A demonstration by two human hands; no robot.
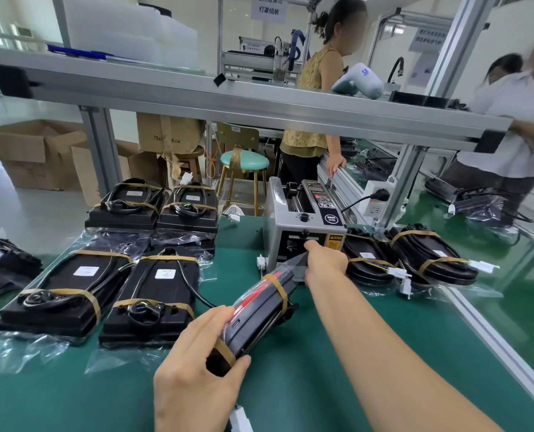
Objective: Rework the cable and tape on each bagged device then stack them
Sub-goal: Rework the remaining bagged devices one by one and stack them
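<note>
A black bagged device (259, 310) with a red lens and two tan tape bands is held on edge over the green mat. My left hand (194, 372) grips its near end. My right hand (323, 261) reaches to the outlet of the grey tape dispenser (300, 219), fingers pinched at the bag's far end; whether they hold tape I cannot tell. Two taped bagged devices (63, 294) (156, 294) lie flat at the left, with two stacks (125, 204) (189, 207) behind them. More bagged devices (412, 257) lie to the right of the dispenser.
A white connector (240, 420) dangles below my left hand. Further bagged devices (0, 263) sit at the far left edge. An aluminium shelf rail (259, 110) crosses overhead. Two people stand beyond the bench at the back right. A stool (243, 163) and cardboard boxes (31, 151) stand behind.
</note>
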